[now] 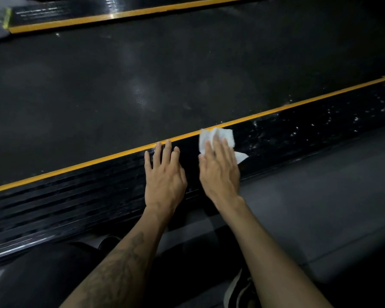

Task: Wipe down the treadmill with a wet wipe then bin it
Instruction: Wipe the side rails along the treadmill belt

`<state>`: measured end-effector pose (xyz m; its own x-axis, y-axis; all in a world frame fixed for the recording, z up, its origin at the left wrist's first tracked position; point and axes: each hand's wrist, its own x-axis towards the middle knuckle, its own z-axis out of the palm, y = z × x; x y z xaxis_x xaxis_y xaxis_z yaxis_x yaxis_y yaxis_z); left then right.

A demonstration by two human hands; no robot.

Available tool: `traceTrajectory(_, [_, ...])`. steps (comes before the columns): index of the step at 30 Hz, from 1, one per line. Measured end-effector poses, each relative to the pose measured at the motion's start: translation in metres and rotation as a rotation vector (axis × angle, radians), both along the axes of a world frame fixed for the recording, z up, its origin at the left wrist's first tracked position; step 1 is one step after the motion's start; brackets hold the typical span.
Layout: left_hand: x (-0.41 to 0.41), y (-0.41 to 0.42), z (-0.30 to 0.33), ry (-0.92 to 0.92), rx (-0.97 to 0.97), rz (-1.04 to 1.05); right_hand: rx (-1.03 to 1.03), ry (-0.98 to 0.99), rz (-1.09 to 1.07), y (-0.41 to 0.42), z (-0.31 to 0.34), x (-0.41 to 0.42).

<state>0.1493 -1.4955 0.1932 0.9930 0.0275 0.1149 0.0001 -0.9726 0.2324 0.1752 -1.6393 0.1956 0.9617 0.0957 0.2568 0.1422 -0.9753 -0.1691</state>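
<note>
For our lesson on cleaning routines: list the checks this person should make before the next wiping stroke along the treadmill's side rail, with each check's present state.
1. Wet wipe flat under the right hand: ok.
2. Left hand steadying on the near side rail: ok.
3. Rail to the right clean: not ok, white specks show.
4. Wipe wet enough: cannot tell.
5. Running belt stopped: cannot tell.
6. Bin within reach: cannot tell, none in view.
</note>
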Motion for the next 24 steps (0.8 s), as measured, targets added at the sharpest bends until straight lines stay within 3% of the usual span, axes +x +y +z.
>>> traceTrajectory(3, [-0.001, 0.0, -0.001, 0.004, 0.012, -0.004, -0.047, -0.064, 0.198, -0.005, -0.01, 0.0])
traceTrajectory(8, [-0.001, 0.0, -0.001, 0.0, 0.018, -0.012, -0.046, -0.03, -0.025, -0.012, 0.005, 0.009])
traceTrajectory(13, [-0.002, 0.001, 0.0, 0.017, -0.003, -0.003, -0.087, -0.087, 0.19, 0.003, 0.001, 0.002])
traceTrajectory(17, [-0.002, 0.001, -0.001, 0.004, 0.001, -0.007, -0.095, -0.035, -0.013, -0.005, 0.007, 0.008])
traceTrajectory(22, [-0.004, 0.001, 0.001, 0.01, -0.013, -0.006, -0.095, -0.136, 0.318, 0.018, 0.004, -0.002])
traceTrajectory(24, [-0.005, 0.002, 0.002, -0.001, -0.008, -0.007, -0.02, -0.113, 0.259, -0.004, 0.007, 0.004])
